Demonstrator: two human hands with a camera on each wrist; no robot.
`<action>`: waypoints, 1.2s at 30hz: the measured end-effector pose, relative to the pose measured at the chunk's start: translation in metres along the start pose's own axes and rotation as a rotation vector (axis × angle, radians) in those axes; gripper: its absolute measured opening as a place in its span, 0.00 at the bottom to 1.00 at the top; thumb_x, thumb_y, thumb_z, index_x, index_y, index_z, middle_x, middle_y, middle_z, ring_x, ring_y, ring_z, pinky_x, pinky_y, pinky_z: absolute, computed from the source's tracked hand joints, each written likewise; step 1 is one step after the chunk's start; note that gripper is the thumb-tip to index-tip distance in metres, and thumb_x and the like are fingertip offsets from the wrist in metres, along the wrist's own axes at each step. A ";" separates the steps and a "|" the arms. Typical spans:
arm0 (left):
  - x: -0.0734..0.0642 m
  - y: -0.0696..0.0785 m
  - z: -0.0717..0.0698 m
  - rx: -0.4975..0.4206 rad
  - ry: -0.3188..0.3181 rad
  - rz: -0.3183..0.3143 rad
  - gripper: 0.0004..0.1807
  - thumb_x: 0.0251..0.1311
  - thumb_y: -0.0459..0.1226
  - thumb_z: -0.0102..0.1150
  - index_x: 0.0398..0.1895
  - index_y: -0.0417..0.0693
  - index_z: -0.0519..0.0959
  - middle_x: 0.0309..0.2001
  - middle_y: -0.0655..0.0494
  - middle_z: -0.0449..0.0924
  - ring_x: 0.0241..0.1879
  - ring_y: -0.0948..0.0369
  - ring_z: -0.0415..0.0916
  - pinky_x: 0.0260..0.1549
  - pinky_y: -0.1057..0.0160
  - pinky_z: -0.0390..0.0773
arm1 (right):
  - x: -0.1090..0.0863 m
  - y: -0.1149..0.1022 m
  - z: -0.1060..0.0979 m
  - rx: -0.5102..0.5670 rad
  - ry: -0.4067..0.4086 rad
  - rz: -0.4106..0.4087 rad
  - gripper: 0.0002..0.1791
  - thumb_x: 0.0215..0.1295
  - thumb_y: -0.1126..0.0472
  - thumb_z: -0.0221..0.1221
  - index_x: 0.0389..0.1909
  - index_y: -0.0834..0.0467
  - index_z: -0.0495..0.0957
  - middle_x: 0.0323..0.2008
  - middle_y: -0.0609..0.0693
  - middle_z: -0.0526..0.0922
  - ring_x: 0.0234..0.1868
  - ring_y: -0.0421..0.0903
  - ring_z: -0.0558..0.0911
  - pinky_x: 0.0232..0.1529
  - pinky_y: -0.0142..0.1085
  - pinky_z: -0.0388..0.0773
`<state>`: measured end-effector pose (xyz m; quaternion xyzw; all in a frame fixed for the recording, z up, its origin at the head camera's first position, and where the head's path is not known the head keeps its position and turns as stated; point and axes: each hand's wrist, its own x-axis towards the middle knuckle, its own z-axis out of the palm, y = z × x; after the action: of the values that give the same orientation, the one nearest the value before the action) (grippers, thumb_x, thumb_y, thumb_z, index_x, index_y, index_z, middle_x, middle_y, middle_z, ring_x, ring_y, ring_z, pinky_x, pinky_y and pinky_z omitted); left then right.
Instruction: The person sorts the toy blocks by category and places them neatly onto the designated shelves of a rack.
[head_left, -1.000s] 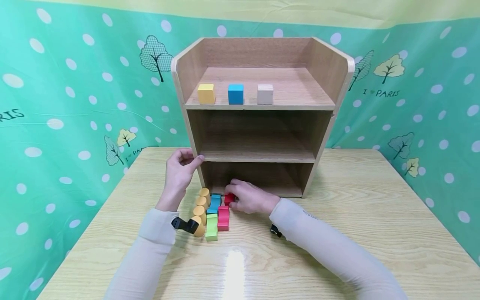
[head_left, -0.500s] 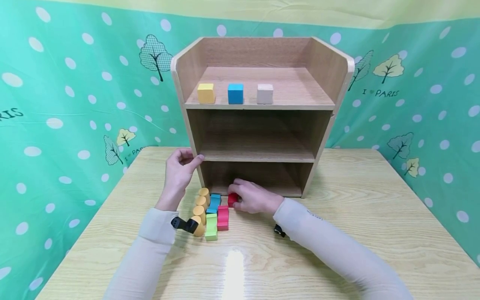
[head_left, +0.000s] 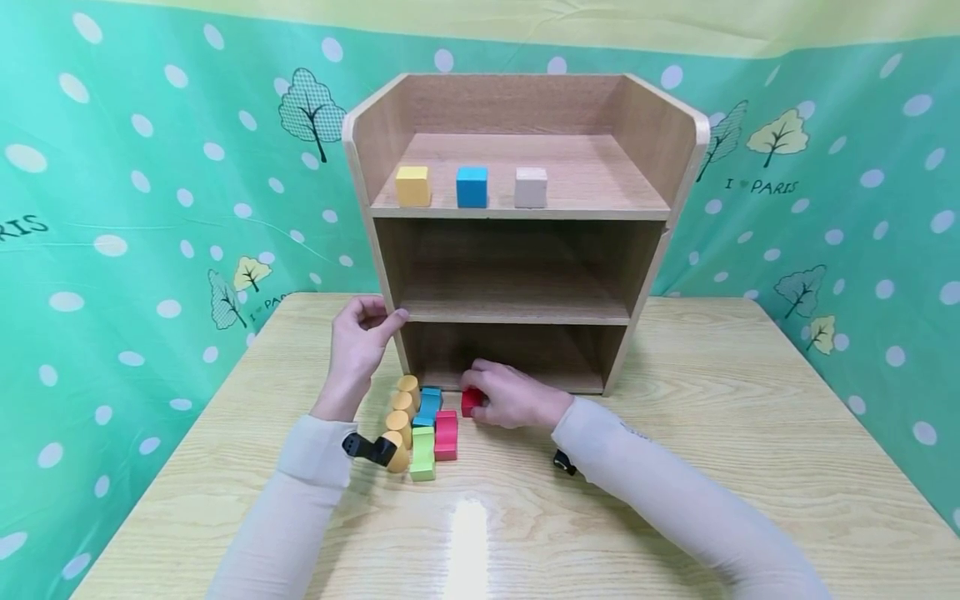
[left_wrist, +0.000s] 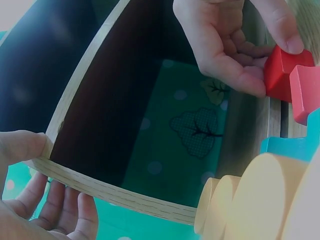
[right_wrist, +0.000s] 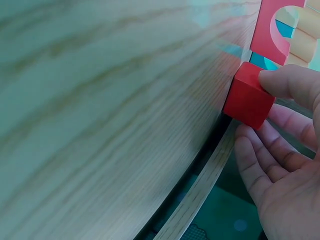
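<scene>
My right hand (head_left: 517, 398) pinches a red cube (right_wrist: 248, 97) between thumb and fingers, low at the front edge of the wooden shelf unit (head_left: 517, 319). With its thumb on the front edge and its fingers round the outer side, my left hand (head_left: 358, 346) grips the unit's left panel. Left of the red cube, on the table, lie a blue notched block (head_left: 430, 406), a pinkish-red one (head_left: 446, 436) and a green one (head_left: 423, 455). Several orange-yellow cylinders (head_left: 399, 425) form a row beside them; the left wrist view shows them close up (left_wrist: 270, 195).
On the unit's top board stand a yellow cube (head_left: 413, 187), a blue cube (head_left: 472, 187) and a pale grey cube (head_left: 530, 187), spaced apart. A green dotted cloth (head_left: 187, 167) hangs behind the wooden table (head_left: 720, 400).
My right hand has shifted slightly rightward with the red cube, widening its gap from the blue notched block. The left hand keeps its hold on the panel.
</scene>
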<state>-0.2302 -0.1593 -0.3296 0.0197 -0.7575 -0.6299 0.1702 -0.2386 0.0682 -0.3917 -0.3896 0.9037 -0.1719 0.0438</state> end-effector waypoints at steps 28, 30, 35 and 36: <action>-0.001 0.000 0.000 0.002 -0.001 0.005 0.20 0.56 0.40 0.68 0.48 0.42 0.74 0.44 0.51 0.75 0.44 0.56 0.71 0.43 0.65 0.74 | -0.002 0.000 -0.003 0.014 0.009 0.001 0.18 0.56 0.59 0.66 0.48 0.54 0.77 0.40 0.43 0.72 0.37 0.40 0.72 0.37 0.28 0.74; -0.001 0.000 0.000 0.002 -0.001 0.005 0.20 0.56 0.40 0.68 0.48 0.42 0.74 0.44 0.51 0.75 0.44 0.56 0.71 0.43 0.65 0.74 | -0.002 0.000 -0.005 0.016 0.017 -0.007 0.17 0.56 0.59 0.65 0.47 0.54 0.78 0.39 0.43 0.72 0.37 0.40 0.72 0.38 0.29 0.74; 0.000 0.000 0.000 -0.001 -0.001 0.007 0.20 0.55 0.40 0.68 0.48 0.42 0.74 0.44 0.51 0.75 0.43 0.56 0.71 0.42 0.65 0.74 | -0.004 0.000 -0.008 0.037 0.026 -0.008 0.18 0.56 0.59 0.64 0.48 0.54 0.78 0.40 0.43 0.72 0.38 0.41 0.72 0.37 0.29 0.74; 0.000 0.000 0.000 -0.002 -0.001 0.007 0.20 0.55 0.40 0.68 0.48 0.42 0.74 0.44 0.51 0.75 0.43 0.56 0.71 0.42 0.65 0.74 | -0.005 0.000 -0.009 0.041 0.026 -0.005 0.18 0.56 0.59 0.64 0.49 0.54 0.78 0.40 0.43 0.72 0.38 0.41 0.72 0.37 0.29 0.74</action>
<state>-0.2301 -0.1596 -0.3291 0.0168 -0.7570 -0.6301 0.1720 -0.2375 0.0740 -0.3839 -0.3884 0.8996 -0.1955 0.0397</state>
